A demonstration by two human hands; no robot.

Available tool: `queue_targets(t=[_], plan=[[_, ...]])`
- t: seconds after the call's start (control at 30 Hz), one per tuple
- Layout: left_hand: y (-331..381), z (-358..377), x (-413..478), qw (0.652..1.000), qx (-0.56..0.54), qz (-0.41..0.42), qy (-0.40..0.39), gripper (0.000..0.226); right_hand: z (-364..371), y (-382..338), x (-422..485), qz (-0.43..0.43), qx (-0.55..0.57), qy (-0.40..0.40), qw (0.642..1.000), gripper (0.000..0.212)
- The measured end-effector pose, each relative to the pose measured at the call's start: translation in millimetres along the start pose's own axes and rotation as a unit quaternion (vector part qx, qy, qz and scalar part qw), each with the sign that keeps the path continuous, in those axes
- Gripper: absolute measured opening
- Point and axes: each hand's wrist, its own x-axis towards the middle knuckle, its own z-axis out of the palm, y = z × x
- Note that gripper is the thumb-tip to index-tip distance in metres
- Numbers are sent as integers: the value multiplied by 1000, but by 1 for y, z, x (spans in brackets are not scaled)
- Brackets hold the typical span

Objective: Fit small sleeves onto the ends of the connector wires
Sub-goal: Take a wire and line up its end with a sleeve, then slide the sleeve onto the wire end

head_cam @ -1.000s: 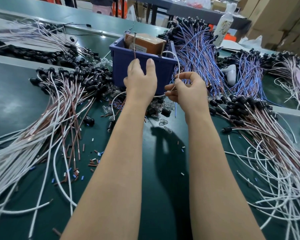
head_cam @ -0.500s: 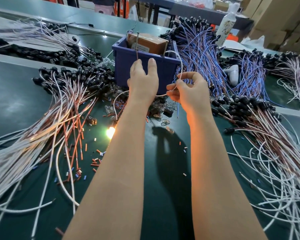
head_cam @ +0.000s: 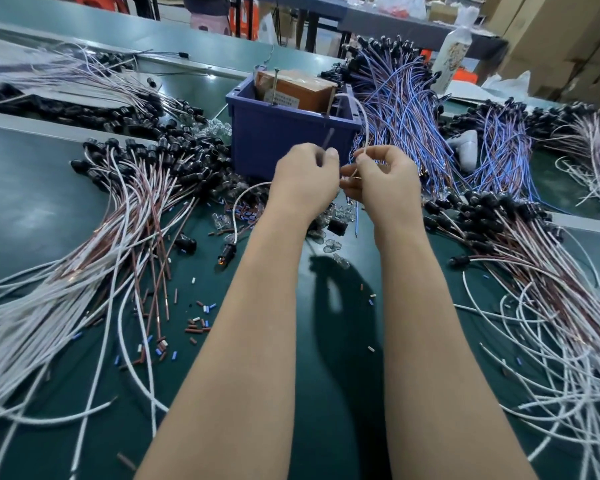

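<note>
A green worktable [head_cam: 32, 202] fills the frame. Fans of white and brown connector wires [head_cam: 84, 271] cover its left and right sides, with blue ones at upper right. A blue bin [head_cam: 274, 140] stands upper centre.

Just in front of the bin, at frame centre, the two hands nearly meet. The left hand [head_cam: 303, 185] is curled, its thumb and forefinger pinching a dark brown lead [head_cam: 327, 140] that rises from the fingertips and tilts to the upper right; it is blurred. The right hand [head_cam: 387, 185] is also curled, pinching a white wire [head_cam: 363, 123] that arches up toward the bin's right rim and comes back down into the fingers. A white strand also runs from under the left hand, down and left, to a black connector [head_cam: 227, 252] on the table.

What the fitting likely depends on is the narrow gap between the two sets of fingertips: a thin pale tip seems to point left from the right fingers toward the left hand, lying roughly level. Neither hand is clearly nearer.

Whether a sleeve is already pinched there cannot be told. Loose sleeves [head_cam: 196, 327] lie scattered at lower left of centre, well apart from both hands.
</note>
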Motion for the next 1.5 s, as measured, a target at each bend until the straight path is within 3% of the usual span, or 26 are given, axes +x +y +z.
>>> queue_targets(t=[0.2,0.43,0.57,0.7,0.8,0.93,1.0,1.07,1.17,1.23,1.3,1.43,1.5], plan=[[9,5,-16,998,55,6,-34,28,-2,0,-2,-22,-46,-45,998,14],[17,0,-33,1000,24,17,-6,25,-13,-4,-4,0,-14,6,1000,12],[5,6,-35,992,-31,-96,-72,28,-18,4,-17,47,0,5,999,9],[-3,14,-45,955,-75,-243,-155,60,-36,6,-25,80,128,49,987,28],[2,22,-47,896,-294,-314,-105,58,-52,6,-29,116,229,58,965,36],[2,25,-42,796,-530,-293,18,35,-70,11,-36,159,153,42,974,37],[2,24,-40,777,-567,-268,48,34,-78,11,-37,174,78,44,981,33],[7,26,-42,808,-540,-228,61,34,-84,11,-37,151,-36,92,984,21],[19,31,-44,899,-418,-120,58,35,-90,7,-45,10,-182,222,958,53],[30,31,-45,955,-294,-31,27,37,-89,-7,-53,-127,-249,275,920,53],[47,31,-47,978,-206,36,-26,38,-89,-23,-54,-193,-325,245,893,45],[89,35,-45,966,-215,70,-128,41,-101,-46,-57,-176,-273,55,944,34],[105,40,-45,953,-243,78,-164,41,-114,-55,-64,-152,-254,40,954,36]])
